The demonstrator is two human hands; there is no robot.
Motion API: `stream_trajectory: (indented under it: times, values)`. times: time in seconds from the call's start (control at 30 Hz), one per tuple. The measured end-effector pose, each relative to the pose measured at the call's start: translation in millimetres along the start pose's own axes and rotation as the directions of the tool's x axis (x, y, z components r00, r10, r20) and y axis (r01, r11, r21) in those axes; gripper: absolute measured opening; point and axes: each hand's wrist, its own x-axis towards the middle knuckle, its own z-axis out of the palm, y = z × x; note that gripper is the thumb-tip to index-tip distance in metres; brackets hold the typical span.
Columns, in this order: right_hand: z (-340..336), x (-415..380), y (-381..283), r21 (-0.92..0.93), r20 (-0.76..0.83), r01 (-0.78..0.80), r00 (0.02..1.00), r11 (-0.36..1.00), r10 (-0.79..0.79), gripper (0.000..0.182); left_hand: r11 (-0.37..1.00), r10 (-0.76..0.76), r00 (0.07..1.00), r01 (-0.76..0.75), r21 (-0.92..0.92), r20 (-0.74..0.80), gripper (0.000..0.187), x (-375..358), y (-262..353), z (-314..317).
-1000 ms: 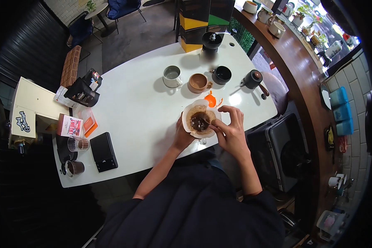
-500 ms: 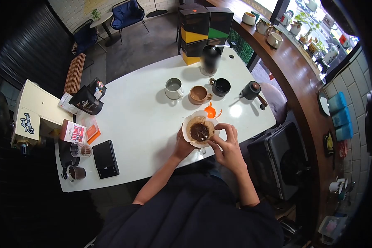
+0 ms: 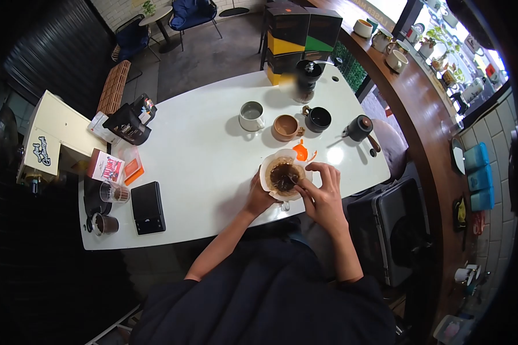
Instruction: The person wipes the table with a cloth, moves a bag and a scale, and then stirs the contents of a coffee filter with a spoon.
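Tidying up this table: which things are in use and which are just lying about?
In use: paper filter with wet coffee grounds, left hand, right hand.
Lying about: grey mug, brown cup, black cup, black scale.

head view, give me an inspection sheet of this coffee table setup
surface: white table, mostly bare in the middle.
job's things: paper filter full of wet dark coffee grounds, sitting in a dripper at the near edge.
clutter: three cups, grey cup, brown cup, black cup; small black kettle; hand grinder; orange scoop; black scale; coffee bags at the left end.
grippers: left hand steadies the dripper's side; right hand holds a thin stirrer in the grounds.
cables: nothing seen.
surroundings: wooden counter with mugs to the right; chairs beyond.
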Motion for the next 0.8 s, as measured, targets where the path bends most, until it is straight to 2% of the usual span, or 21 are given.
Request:
stream_trajectory:
  times: [0.1,0.23,0.4,0.6,0.67,0.8]
  values:
    - [-2,-1,-1,-0.040,-0.043,0.025,0.999,0.999,-0.027,0.014,0.999,0.028,1.000,-0.028,0.021,-0.006,0.074,0,5,-1]
    - [-1,-2,0,-0.055,-0.047,0.047,0.998,0.997,-0.050,0.013,0.999,-0.045,0.999,0.045,-0.009,-0.009,0.073,-2,9,1]
    - [4,-8,-4,0.075,0.043,0.061,0.997,0.995,-0.064,0.015,0.999,-0.046,0.999,0.046,-0.005,0.005,0.075,-5,5,1]
    - [-11,-5,-6,0.122,0.025,0.106,0.994,0.987,-0.110,0.017,0.999,-0.040,0.999,0.040,-0.026,-0.020,0.079,-9,13,3]
    - [-13,-5,-5,0.135,0.008,0.119,0.993,0.984,-0.121,0.017,0.994,-0.105,0.994,0.106,0.031,-0.016,0.080,-8,14,3]
    - [-7,-3,5,0.129,0.082,0.138,0.985,0.982,-0.149,0.017,0.997,-0.065,0.998,0.065,0.039,-0.012,0.080,-7,13,2]
